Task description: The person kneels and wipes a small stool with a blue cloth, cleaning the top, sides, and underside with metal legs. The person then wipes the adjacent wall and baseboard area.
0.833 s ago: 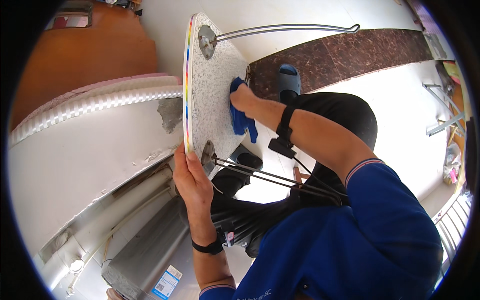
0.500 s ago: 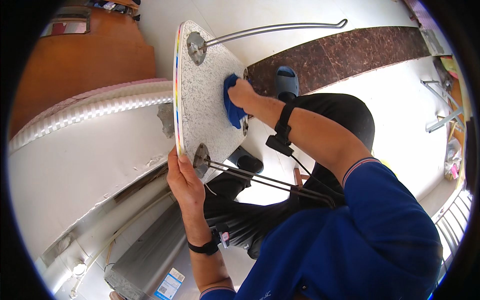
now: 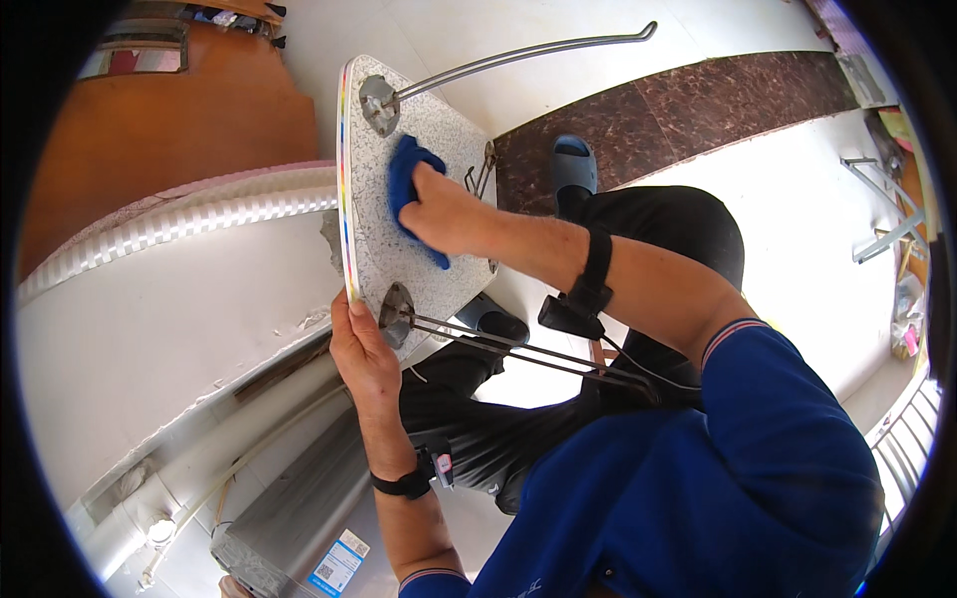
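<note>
A small folding table point(image 3: 439, 122) is tipped on its side, its speckled white underside turned toward me and its edge striped in several colours. Two bent metal rod legs stick out of it: an upper leg point(image 3: 528, 60) and a lower leg point(image 3: 528, 349), each fixed by a round metal plate. At the near corner, my left hand point(image 3: 367, 359) grips the table's edge, thumb on the rim. My right hand point(image 3: 444, 211) is closed round a blue cloth point(image 3: 403, 179) and presses it on the middle of the underside.
To the left are a white ledge point(image 3: 179, 339) and a brown wooden panel point(image 3: 189, 130). A long grey box point(image 3: 289, 508) lies at the lower left. My slippered foot point(image 3: 573, 164) rests by a dark marbled floor strip point(image 3: 688, 110). Shelving with bags stands at the right.
My right hand has slid the blue cloth leftward across the underside, toward the striped edge. The table has shifted slightly to the left, with my left hand still holding it.
</note>
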The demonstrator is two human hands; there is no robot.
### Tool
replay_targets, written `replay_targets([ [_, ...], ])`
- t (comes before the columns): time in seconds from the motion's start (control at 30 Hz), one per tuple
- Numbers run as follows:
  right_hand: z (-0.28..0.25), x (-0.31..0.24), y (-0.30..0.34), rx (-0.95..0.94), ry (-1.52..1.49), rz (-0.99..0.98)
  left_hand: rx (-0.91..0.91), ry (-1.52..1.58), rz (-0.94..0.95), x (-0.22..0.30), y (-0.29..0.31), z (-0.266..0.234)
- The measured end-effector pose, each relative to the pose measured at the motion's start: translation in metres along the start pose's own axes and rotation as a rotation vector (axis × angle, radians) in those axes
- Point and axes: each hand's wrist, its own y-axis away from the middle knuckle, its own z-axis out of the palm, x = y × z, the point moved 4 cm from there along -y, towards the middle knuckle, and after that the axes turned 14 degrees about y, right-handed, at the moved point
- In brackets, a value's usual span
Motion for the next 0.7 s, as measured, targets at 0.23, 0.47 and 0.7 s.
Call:
replay_targets([
  [0.23,-0.023,-0.056,0.032,0.331,0.105,-0.429,-0.007,-0.033,0.024,0.007,0.005,0.005],
  [0.47,-0.017,-0.044,0.036,0.465,0.175,-0.487,-0.005,-0.023,0.050,0.007,0.005,0.005],
  [0.7,-0.048,-0.074,0.047,0.702,0.148,-0.736,-0.009,-0.035,0.073,0.015,0.014,0.015],
])
